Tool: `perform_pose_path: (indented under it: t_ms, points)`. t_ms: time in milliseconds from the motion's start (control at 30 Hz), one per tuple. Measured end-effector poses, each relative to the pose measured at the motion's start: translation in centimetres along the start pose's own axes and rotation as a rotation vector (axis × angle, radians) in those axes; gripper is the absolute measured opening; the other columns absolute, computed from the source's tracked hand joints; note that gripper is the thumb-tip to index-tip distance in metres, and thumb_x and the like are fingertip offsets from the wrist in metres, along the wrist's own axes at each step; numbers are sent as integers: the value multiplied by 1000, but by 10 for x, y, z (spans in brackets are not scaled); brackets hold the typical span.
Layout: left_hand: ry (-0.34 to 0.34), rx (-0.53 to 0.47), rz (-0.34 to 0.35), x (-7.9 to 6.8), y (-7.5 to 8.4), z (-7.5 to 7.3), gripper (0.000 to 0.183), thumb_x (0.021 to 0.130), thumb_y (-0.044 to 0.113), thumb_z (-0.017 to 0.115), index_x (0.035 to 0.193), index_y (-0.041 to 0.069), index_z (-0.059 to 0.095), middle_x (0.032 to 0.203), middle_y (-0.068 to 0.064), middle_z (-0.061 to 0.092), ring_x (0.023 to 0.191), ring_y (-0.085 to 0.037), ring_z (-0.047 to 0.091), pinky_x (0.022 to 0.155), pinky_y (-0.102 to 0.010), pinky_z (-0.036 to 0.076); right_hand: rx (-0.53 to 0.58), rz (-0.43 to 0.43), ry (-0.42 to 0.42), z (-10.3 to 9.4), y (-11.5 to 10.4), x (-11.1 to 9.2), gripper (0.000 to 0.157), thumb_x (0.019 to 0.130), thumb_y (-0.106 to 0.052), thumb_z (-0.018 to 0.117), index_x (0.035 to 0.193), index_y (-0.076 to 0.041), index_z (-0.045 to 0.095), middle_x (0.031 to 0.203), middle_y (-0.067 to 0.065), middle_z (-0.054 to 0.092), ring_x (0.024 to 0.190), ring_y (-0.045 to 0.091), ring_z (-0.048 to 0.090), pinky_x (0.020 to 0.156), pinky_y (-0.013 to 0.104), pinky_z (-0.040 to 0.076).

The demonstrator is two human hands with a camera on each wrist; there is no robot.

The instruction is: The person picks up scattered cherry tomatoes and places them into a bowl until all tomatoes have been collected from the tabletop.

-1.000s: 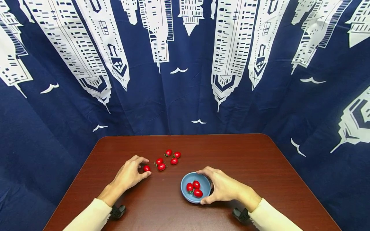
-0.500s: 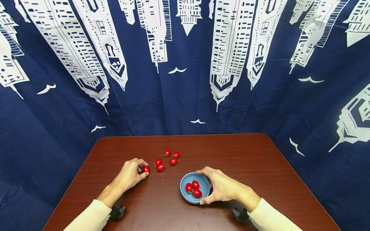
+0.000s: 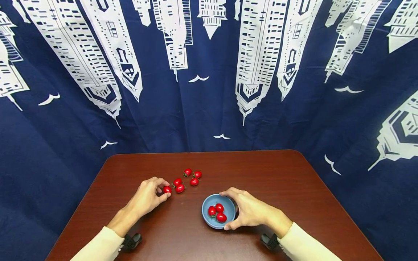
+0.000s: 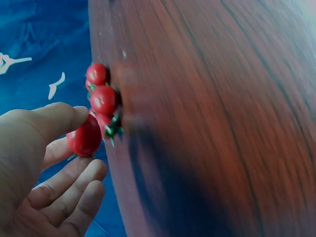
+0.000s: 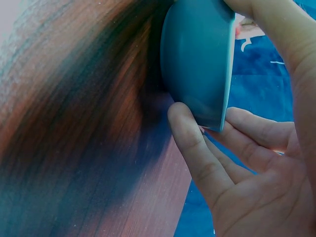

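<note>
My left hand [image 3: 148, 195] pinches a red cherry tomato [image 4: 84, 138] between thumb and forefinger, its other fingers spread loosely below. In the head view this tomato is close beside the left end of a loose group of cherry tomatoes [image 3: 180, 188] with green stems. My right hand [image 3: 253, 211] holds a small blue bowl [image 3: 229, 207] by its right side, thumb at the near rim and fingers round the far rim. Three cherry tomatoes [image 3: 221, 217] lie inside the bowl. From the right wrist, the bowl's outer wall [image 5: 197, 64] shows with fingertips at its rim.
Everything stands on a brown wooden table [image 3: 277, 174] with rounded far corners. Behind it hangs a dark blue curtain [image 3: 156, 127] printed with white buildings and birds. A black wrist device [image 3: 132, 241] sits under the left sleeve's cuff, another under the right.
The left thumb and fingers have closed on the leftmost tomato, which has shifted slightly right toward the group. The right hand stays at the bowl; the whole head view has drifted a little.
</note>
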State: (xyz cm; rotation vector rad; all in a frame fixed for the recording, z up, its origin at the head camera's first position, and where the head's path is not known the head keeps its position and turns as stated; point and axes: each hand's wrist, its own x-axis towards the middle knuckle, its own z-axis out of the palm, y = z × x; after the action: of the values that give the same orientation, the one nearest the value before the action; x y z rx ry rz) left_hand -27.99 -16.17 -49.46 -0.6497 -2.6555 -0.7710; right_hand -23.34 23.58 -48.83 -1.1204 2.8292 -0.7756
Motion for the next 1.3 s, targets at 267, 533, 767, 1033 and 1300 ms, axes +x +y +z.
perform_pose_path:
  t_ms: [267, 533, 767, 1033, 1300]
  points:
    - [13, -70, 88, 2, 24, 3, 31, 80, 16, 94, 107, 12, 79, 95, 1, 73, 78, -17, 72, 71, -26, 60, 10, 8, -5, -1, -2, 1, 96, 71, -56, 96, 147, -10, 58, 132, -6, 67, 114, 8, 68, 101, 28, 57]
    - [-7, -120, 213, 5, 59, 9, 29, 84, 21, 93, 109, 17, 78, 94, 6, 71, 78, -10, 71, 73, -26, 61, 13, 0, -2, -3, -1, 2, 97, 70, -56, 97, 147, -9, 58, 134, -6, 67, 114, 9, 69, 101, 28, 57]
    - [-103, -107, 311, 5, 85, 23, 31, 87, 27, 91, 114, 20, 76, 102, 8, 70, 85, -9, 69, 77, -21, 59, 33, -7, -6, -3, 0, 2, 97, 72, -56, 96, 147, -9, 58, 134, -5, 67, 113, 9, 69, 98, 27, 58]
    - [-194, -66, 375, 6, 108, 39, 32, 91, 37, 87, 119, 23, 76, 111, 11, 70, 99, -11, 70, 87, -22, 60, 14, 1, -9, -1, 2, 2, 96, 73, -60, 94, 146, -10, 58, 133, -6, 66, 113, 8, 68, 98, 27, 58]
    - [-211, 76, 438, 4, 120, 50, 34, 91, 48, 83, 120, 31, 77, 108, 13, 72, 101, -6, 63, 94, -30, 57, 24, -15, -5, -1, 2, 1, 97, 72, -57, 95, 147, -9, 57, 133, -4, 66, 112, 9, 69, 96, 27, 59]
